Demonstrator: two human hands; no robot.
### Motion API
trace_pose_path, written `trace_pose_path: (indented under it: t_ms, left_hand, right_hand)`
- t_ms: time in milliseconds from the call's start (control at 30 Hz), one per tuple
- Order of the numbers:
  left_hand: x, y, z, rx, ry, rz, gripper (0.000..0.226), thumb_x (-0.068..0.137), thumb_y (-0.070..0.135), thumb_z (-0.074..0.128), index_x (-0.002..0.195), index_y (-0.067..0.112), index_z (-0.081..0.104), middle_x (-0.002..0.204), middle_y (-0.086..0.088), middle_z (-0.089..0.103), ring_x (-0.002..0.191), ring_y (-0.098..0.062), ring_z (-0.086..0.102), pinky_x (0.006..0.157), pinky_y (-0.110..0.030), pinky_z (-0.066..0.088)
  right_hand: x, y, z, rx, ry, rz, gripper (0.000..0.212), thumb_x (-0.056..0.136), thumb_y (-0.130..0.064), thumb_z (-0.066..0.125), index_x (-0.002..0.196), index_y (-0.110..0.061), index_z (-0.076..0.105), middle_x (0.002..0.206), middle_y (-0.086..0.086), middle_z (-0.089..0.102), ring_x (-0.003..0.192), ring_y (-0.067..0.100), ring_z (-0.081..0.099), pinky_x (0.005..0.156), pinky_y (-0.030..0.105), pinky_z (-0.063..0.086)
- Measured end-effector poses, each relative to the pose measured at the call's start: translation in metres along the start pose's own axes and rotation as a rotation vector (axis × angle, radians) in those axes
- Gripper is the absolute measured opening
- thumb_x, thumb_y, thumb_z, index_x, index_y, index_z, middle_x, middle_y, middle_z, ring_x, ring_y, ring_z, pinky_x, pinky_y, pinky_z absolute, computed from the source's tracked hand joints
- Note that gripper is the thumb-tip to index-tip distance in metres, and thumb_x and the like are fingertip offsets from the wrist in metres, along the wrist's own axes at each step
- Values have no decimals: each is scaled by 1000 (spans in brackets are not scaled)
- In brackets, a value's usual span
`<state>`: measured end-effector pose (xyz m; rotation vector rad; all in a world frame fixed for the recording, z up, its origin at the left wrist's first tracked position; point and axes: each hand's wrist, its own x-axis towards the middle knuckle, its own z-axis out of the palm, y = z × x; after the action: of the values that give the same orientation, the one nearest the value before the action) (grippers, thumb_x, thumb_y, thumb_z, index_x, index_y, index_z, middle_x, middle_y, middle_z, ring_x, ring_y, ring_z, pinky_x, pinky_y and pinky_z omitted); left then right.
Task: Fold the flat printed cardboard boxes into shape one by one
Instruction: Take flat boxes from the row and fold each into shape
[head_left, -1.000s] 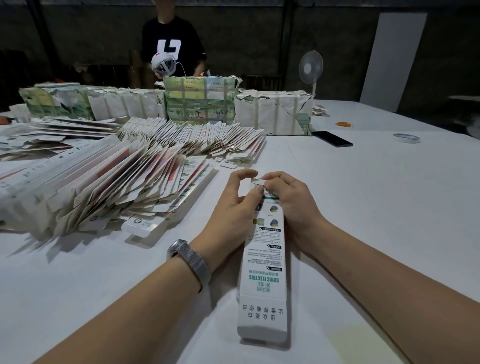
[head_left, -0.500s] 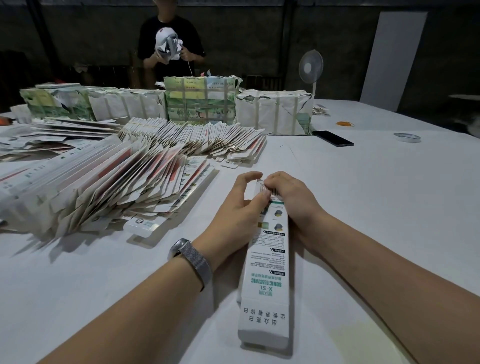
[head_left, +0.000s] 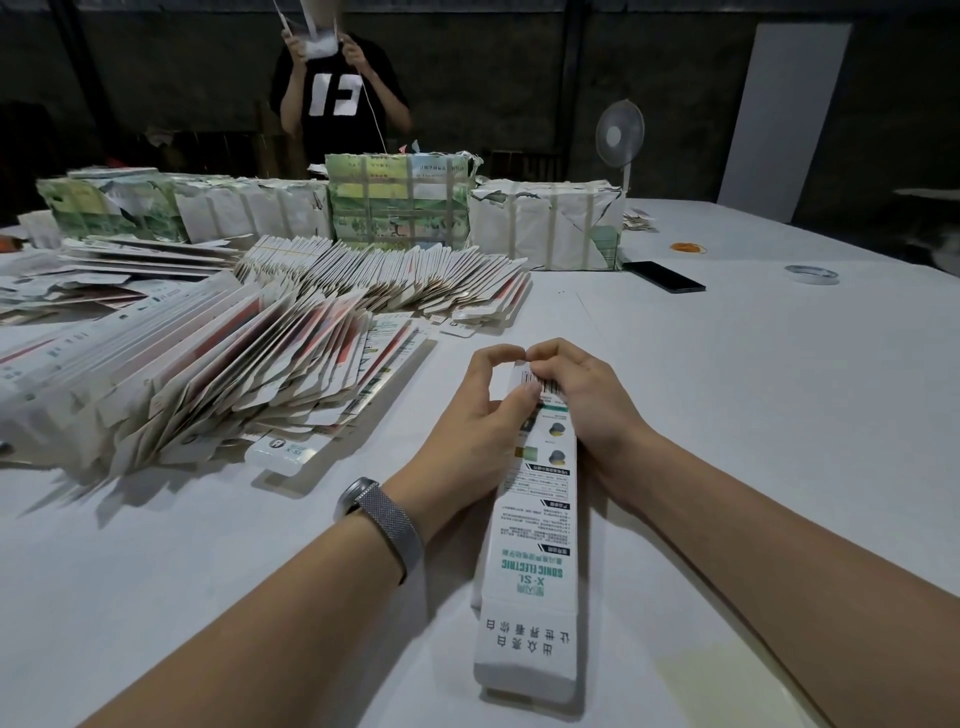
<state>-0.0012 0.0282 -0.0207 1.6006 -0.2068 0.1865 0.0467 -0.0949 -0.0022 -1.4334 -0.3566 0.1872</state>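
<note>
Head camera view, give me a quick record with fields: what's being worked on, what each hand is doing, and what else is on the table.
item in work: long printed box, lying on the white table
left hand: grips the box's far end
right hand: grips the same end, fingers curled over the barcode
flat stock: fanned pile of flat boxes to the left
wrapped bundles: along the far edge
other items: black phone, tape roll, fan

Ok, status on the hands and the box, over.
Both hands, left and right, pinching far end flap of box. Box lies lengthwise on table. Nothing obstructing; flat stack sits left.
</note>
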Motion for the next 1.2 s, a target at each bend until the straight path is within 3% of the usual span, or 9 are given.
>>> trace_pose_path:
  t_ms: [200, 333, 533, 700, 833, 1000, 1100, 1200]
  left_hand:
    - [-2, 3, 1, -44, 3, -14, 13, 108, 23, 46, 111, 35, 43, 66, 0, 71, 55, -13, 65, 52, -26, 50]
    - [-2, 4, 2, -68, 16, -25, 12, 108, 23, 46, 111, 34, 43, 68, 0, 71, 58, -14, 66, 54, -28, 51]
    - [-3, 10, 3, -131, 99, -18, 9, 107, 22, 46, 113, 29, 44, 69, 0, 72, 57, -15, 65, 53, -29, 53]
    - [-5, 15, 2, -129, 159, -5, 14, 108, 19, 44, 122, 20, 41, 74, -3, 70, 56, -16, 62, 55, -29, 52]
    - [-6, 15, 1, -134, 177, -19, 14, 108, 19, 43, 123, 19, 40, 76, -3, 70, 59, -17, 63, 57, -32, 53]
    - [-4, 12, 0, -112, 183, -26, 9, 108, 20, 44, 116, 25, 42, 74, -2, 72, 60, -17, 65, 60, -35, 54]
    - [-3, 10, 0, -79, 197, -23, 9, 107, 23, 46, 115, 27, 46, 73, 2, 74, 63, -14, 67, 64, -35, 57]
    - [-3, 8, 0, -93, 199, -27, 5, 107, 23, 48, 110, 26, 48, 78, -1, 74, 65, -17, 68, 67, -39, 57]
  right_hand:
    - [-3, 1, 0, -9, 26, -45, 36, 97, -7, 49, 69, -23, 66, 64, 3, 61, 53, 17, 58, 53, 27, 48]
    - [-5, 2, 1, -16, 73, -70, 22, 99, -10, 48, 80, -15, 60, 63, -1, 61, 54, 14, 58, 49, 23, 47]
    - [-5, 7, 1, 35, 141, -83, 15, 99, -21, 48, 85, -21, 53, 63, -5, 62, 57, 14, 61, 56, 31, 49]
    - [-7, 5, 5, 8, 74, -84, 12, 84, -37, 50, 76, -42, 57, 72, -1, 70, 64, 21, 62, 67, 45, 46]
    - [-8, 6, 6, -8, 69, -109, 28, 103, -26, 48, 79, -39, 56, 73, 2, 70, 67, 29, 61, 67, 49, 43]
    - [-9, 6, 5, -8, 71, -77, 23, 105, -23, 47, 84, -29, 53, 71, 5, 68, 71, 31, 58, 56, 34, 43]
    - [-10, 6, 5, -6, 76, -86, 17, 105, -23, 47, 90, -26, 52, 72, 5, 68, 66, 27, 60, 58, 35, 46]
    - [-11, 5, 4, -10, 60, -69, 24, 106, -24, 47, 84, -31, 54, 72, 4, 69, 70, 28, 60, 57, 33, 46]
